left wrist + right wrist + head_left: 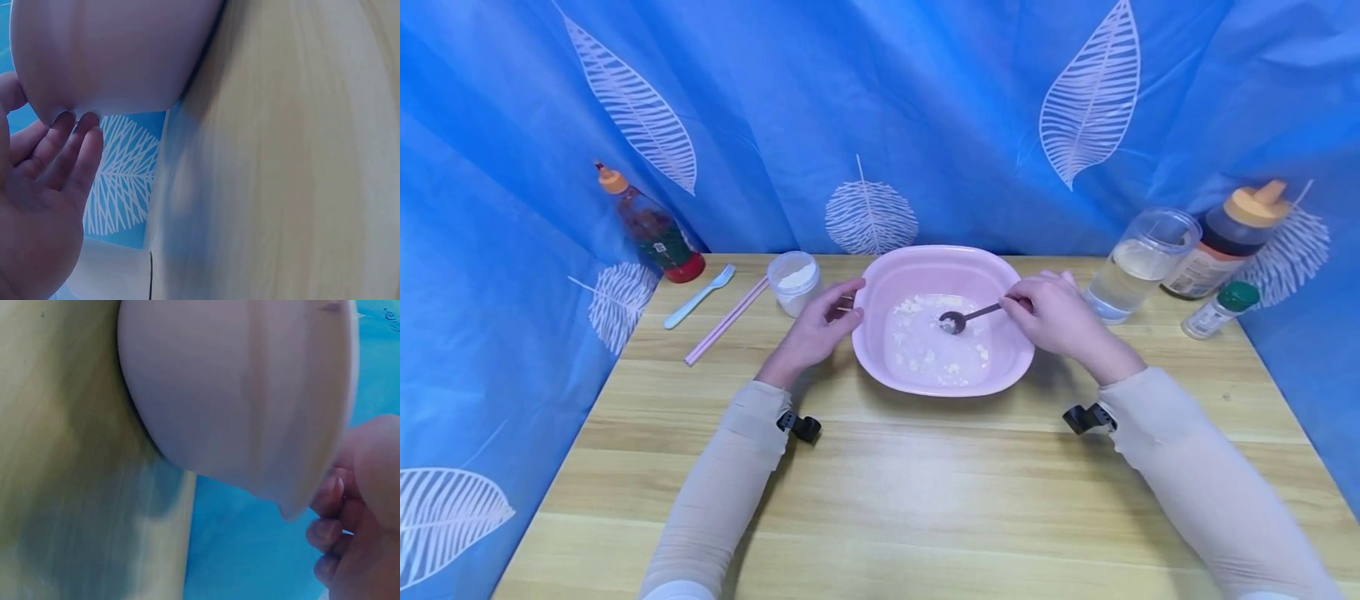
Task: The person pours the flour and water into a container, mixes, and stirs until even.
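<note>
A pink basin (943, 389) with whitish liquid and pale clumps in it stands on the table. My left hand (820, 329) is at the basin's left side, its fingertips against the outer wall and the thumb close by the rim in the left wrist view. Over the right rim, my right hand (1051, 310) pinches the handle of a small dark spoon (953, 322). The spoon's bowl is over the liquid with some white stuff in it. In the right wrist view the basin wall hides the spoon, while the curled fingers (325, 532) show beside the rim.
Left of the basin are a jar of white powder (796, 287), pink chopsticks (726, 322), a light blue fork (700, 298) and a red sauce bottle (662, 235). At right stand a pitcher of clear liquid (1131, 271), a dark sauce bottle (1213, 250) and a green-capped shaker (1213, 315). Blue curtains enclose the table.
</note>
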A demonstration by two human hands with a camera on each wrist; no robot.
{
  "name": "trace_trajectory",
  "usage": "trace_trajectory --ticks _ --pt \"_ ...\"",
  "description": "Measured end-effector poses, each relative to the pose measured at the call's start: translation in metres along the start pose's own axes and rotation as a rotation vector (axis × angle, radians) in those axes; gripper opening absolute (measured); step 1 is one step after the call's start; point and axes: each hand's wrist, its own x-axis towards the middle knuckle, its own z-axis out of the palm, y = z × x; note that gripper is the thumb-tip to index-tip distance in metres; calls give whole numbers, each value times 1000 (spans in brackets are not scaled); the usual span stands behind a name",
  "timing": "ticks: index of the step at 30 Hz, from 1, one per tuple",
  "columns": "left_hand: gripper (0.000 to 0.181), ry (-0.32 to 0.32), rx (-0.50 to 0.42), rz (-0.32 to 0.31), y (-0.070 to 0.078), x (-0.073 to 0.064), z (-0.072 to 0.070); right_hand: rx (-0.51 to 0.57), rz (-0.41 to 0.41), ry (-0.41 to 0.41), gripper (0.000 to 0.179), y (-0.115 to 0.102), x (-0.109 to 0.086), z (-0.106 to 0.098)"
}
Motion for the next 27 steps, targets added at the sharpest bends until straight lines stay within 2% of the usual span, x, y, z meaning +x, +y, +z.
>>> trace_trajectory --ticks 6,9,13,18,23,27 --pt "55 23 -5 18 0 1 2 32 25 -4 21 -5 14 12" --pt "55 27 0 20 -1 1 3 64 19 -51 21 -12 20 16" --pt "54 34 4 23 0 0 3 103 -40 -121 18 -18 25 20" --pt "54 32 1 25 0 0 4 137 -85 -187 16 -21 20 19" --pt "55 37 -7 24 -2 1 4 161 -66 -231 16 -20 10 9" --pt "54 42 -6 26 -2 1 3 136 -49 -236 15 -15 1 0"
